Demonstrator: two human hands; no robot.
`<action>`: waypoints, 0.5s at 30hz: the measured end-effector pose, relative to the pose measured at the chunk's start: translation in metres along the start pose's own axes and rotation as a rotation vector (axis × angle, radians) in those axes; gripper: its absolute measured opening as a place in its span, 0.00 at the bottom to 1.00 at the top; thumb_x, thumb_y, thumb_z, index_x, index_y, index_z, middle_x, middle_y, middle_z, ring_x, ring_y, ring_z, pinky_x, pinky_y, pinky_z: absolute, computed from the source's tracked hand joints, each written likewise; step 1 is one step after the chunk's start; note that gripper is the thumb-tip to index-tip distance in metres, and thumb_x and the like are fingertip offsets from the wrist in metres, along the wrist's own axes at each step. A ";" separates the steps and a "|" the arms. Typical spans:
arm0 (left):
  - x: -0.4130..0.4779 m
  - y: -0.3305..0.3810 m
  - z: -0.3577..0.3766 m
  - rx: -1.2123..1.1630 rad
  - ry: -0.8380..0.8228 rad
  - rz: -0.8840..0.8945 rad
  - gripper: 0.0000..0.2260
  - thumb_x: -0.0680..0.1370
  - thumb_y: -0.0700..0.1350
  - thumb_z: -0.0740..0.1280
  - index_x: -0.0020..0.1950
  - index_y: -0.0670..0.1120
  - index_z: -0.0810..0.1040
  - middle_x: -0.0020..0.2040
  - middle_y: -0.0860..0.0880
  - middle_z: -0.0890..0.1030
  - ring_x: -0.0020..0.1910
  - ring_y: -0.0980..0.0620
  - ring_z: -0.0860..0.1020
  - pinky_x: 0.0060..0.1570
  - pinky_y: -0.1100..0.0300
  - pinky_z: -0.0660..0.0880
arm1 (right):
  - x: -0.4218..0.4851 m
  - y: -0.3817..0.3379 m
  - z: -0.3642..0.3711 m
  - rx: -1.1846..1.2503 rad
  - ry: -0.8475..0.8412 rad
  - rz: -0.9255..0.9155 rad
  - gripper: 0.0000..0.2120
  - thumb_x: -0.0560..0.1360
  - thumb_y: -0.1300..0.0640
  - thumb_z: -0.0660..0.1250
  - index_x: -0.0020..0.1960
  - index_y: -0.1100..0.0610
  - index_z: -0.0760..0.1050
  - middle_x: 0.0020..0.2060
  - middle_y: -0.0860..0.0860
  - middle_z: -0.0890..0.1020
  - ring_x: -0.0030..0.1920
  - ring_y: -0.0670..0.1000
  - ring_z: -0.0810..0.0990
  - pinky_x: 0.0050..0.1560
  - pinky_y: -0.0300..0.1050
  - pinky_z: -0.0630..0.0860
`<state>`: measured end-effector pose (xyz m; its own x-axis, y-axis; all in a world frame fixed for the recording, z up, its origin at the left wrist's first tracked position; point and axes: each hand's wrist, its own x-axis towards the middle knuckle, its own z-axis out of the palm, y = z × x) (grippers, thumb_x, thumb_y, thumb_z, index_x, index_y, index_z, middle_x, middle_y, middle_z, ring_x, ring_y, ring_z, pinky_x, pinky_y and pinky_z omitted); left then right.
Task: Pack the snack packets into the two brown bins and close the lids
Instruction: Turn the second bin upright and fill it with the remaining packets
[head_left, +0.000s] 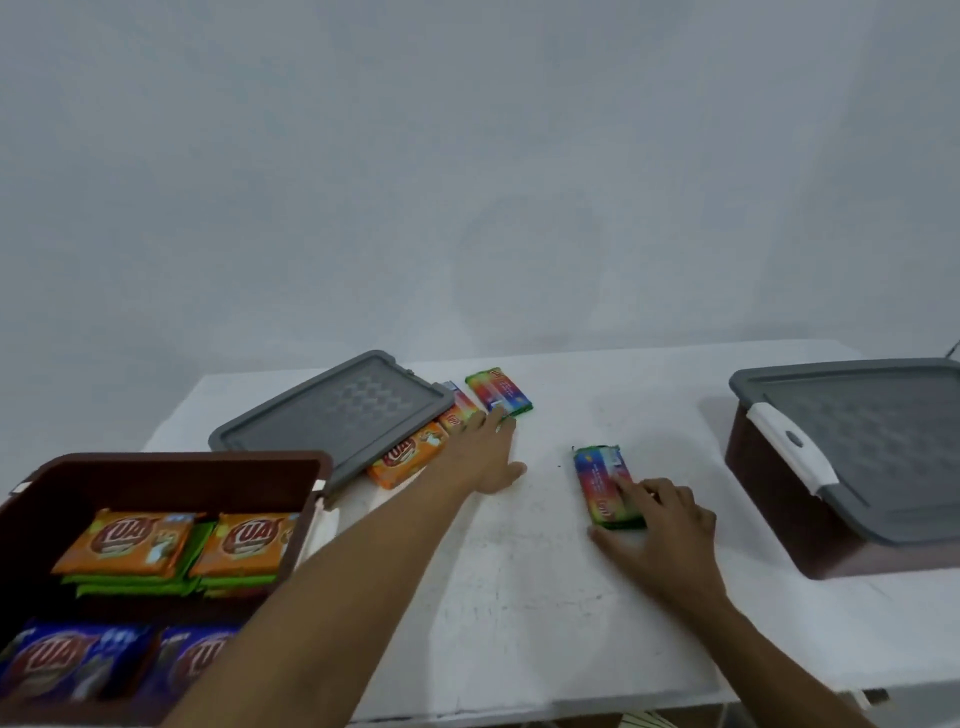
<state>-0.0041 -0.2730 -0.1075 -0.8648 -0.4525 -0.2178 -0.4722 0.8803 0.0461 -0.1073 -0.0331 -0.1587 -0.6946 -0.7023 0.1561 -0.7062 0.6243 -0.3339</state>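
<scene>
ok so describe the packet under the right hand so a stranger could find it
Start at the closed brown bin on the right of the white table and look left to mid-table. There a rainbow packet with green edges lies under the right hand. Unlike the similar packets by the loose grey lid, it lies alone.

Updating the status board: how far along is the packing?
Done: right bin closed; the open left bin holds stacked packets. In hand: right hand grips the near rainbow packet; left hand touches the far rainbow packet. Left: orange packet and small packet beside the loose grey lid, then that lid.
</scene>
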 end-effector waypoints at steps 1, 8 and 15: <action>0.010 0.003 0.001 -0.017 0.016 -0.004 0.34 0.81 0.59 0.57 0.80 0.46 0.46 0.80 0.47 0.43 0.79 0.43 0.46 0.75 0.43 0.51 | 0.001 0.003 0.000 -0.007 -0.007 -0.013 0.36 0.69 0.30 0.60 0.74 0.42 0.62 0.61 0.45 0.71 0.60 0.47 0.66 0.59 0.47 0.62; 0.034 0.016 0.039 -0.092 0.348 -0.040 0.29 0.81 0.59 0.53 0.79 0.47 0.53 0.78 0.46 0.57 0.76 0.42 0.54 0.74 0.44 0.51 | 0.008 0.009 0.003 0.111 0.005 -0.006 0.22 0.78 0.56 0.61 0.71 0.44 0.69 0.55 0.42 0.72 0.53 0.43 0.64 0.53 0.42 0.60; 0.010 0.028 0.056 -0.134 0.555 -0.079 0.28 0.77 0.65 0.60 0.71 0.49 0.70 0.73 0.45 0.64 0.67 0.45 0.66 0.65 0.53 0.69 | 0.007 0.009 0.006 0.280 0.176 0.044 0.08 0.78 0.60 0.65 0.53 0.52 0.80 0.58 0.49 0.76 0.54 0.44 0.67 0.57 0.42 0.68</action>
<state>-0.0161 -0.2443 -0.1633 -0.7692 -0.5550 0.3167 -0.5251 0.8315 0.1815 -0.1174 -0.0343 -0.1657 -0.7536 -0.5920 0.2858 -0.6272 0.5173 -0.5823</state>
